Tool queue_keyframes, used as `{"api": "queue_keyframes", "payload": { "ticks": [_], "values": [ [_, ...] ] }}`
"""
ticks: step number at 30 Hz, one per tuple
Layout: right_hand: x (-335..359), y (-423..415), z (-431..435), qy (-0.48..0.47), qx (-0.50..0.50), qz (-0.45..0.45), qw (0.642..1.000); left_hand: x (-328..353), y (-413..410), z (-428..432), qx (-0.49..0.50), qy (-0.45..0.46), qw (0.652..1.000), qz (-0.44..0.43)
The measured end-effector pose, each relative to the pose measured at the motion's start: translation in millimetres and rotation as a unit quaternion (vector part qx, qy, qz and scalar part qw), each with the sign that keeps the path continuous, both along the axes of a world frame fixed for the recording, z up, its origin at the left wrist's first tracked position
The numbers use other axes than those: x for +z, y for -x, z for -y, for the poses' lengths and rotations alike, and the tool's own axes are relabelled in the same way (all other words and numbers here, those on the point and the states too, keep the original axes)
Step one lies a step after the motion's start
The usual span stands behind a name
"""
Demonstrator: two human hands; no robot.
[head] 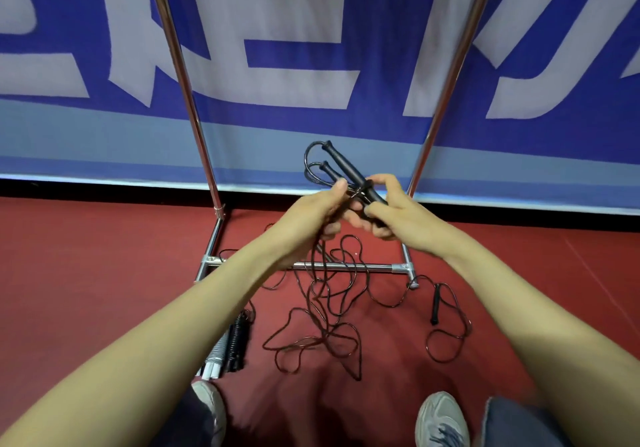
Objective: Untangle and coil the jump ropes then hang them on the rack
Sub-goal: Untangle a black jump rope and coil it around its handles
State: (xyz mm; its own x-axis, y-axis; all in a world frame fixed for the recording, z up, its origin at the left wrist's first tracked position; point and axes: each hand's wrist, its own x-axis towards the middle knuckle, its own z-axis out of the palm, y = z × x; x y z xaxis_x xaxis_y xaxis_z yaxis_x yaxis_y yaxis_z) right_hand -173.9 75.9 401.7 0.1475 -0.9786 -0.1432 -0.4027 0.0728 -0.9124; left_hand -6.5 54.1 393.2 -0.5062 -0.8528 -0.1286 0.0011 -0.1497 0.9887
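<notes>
Two black jump-rope handles [346, 169] are held together, pointing up and away. My right hand [388, 211] grips their lower ends. My left hand [322, 211] pinches the thin black cord beside them. From my hands the cord drops into a tangled heap [322, 329] on the red floor. Another black handle [435, 304] lies on the floor to the right, with cord looping round it. The metal rack [349, 267] stands just behind the heap, its two poles rising left and right.
A bundle of coiled ropes with white and black handles [228, 349] lies on the floor at the left. A blue and white banner [311, 65] stands behind the rack. My two shoes [441, 419] show at the bottom edge.
</notes>
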Motion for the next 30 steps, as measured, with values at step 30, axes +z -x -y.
{"api": "queue_keyframes", "payload": {
  "ticks": [30],
  "values": [
    [14.7,-15.0,-32.1,-0.142,0.195,0.025,0.970,-1.5,-61.5,29.6,-0.090,0.158,0.966,0.185]
  ]
}}
